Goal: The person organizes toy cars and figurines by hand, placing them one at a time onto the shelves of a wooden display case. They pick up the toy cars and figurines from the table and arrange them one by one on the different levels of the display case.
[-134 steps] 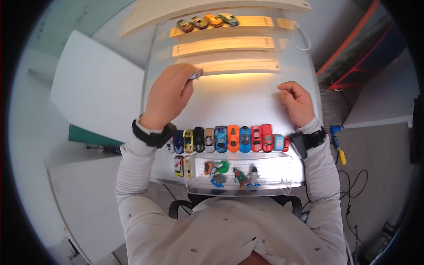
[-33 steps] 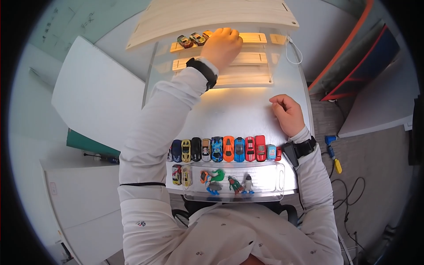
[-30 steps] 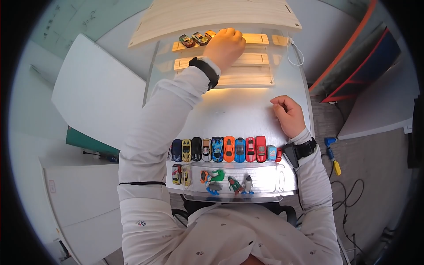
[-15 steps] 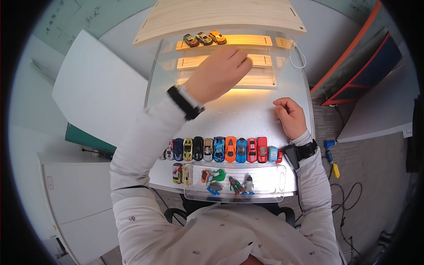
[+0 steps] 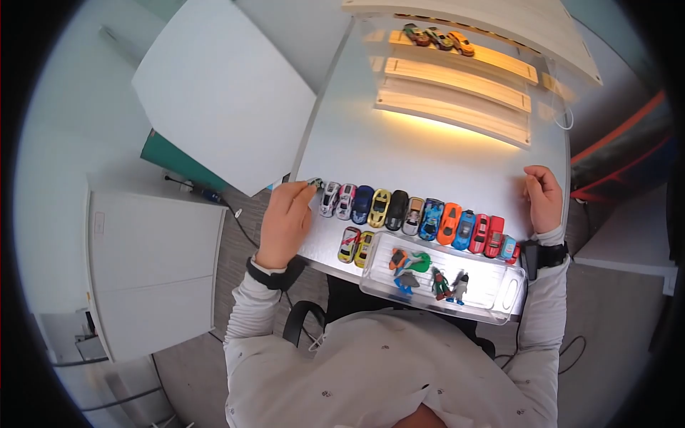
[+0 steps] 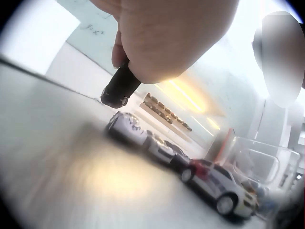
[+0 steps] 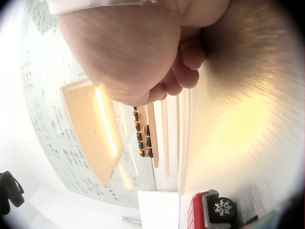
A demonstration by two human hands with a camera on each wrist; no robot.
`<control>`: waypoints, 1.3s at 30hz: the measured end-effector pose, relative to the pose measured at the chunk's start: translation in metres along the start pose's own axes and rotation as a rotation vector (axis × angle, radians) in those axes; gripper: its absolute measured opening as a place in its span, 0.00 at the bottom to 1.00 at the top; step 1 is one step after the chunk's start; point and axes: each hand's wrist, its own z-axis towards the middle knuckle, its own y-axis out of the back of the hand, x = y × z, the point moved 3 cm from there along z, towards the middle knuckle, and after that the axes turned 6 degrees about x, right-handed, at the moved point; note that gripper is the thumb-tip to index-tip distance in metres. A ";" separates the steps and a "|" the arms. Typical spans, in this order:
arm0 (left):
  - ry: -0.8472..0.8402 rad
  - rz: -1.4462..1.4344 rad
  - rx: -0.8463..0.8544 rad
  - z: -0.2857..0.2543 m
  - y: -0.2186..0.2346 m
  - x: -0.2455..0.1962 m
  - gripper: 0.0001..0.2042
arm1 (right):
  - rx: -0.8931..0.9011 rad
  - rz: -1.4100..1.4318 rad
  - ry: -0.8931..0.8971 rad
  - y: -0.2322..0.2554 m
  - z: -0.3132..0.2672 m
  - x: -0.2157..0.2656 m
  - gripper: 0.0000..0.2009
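At the left end of a long row of toy cars, my left hand (image 5: 285, 222) pinches a small dark-green car (image 5: 315, 184); in the left wrist view this car (image 6: 121, 88) looks dark, tilted close above a white car (image 6: 127, 129). A silver-white car (image 5: 330, 199) stands first in the row beside it. Two more cars, one red and white (image 5: 349, 245) and one yellow (image 5: 364, 248), are in front of the row. My right hand (image 5: 544, 200) lies by the table's right edge with fingers loosely curled, holding nothing; the right wrist view shows its curled fingers (image 7: 183, 71).
Three cars (image 5: 439, 38) stand on the top strip of a lit wooden shelf (image 5: 457, 84) at the back. A clear tray (image 5: 492, 308) with several small animal figures is at the table's front edge. A white board (image 5: 225, 93) stands left of the table.
My left hand has come from the shelf down to the row's left end with the dark-green car. The shelf's fourth car, there at first, is gone. The head view has turned; my right hand stays put.
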 end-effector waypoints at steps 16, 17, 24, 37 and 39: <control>0.191 -0.389 0.212 -0.026 0.002 0.015 0.29 | -0.026 0.002 -0.027 -0.002 0.001 0.005 0.07; 0.195 -0.394 0.224 -0.026 0.001 0.016 0.30 | -0.026 -0.001 -0.028 -0.002 0.000 0.006 0.07; 0.199 -0.418 0.279 -0.020 -0.010 0.024 0.33 | -0.009 0.012 -0.020 -0.001 -0.001 0.005 0.07; 0.054 -0.352 0.545 0.016 -0.002 0.022 0.37 | -0.004 -0.002 -0.012 0.000 -0.001 0.004 0.08; 0.060 -0.336 0.572 0.020 -0.002 0.021 0.36 | 0.000 0.007 -0.015 0.001 -0.001 0.003 0.08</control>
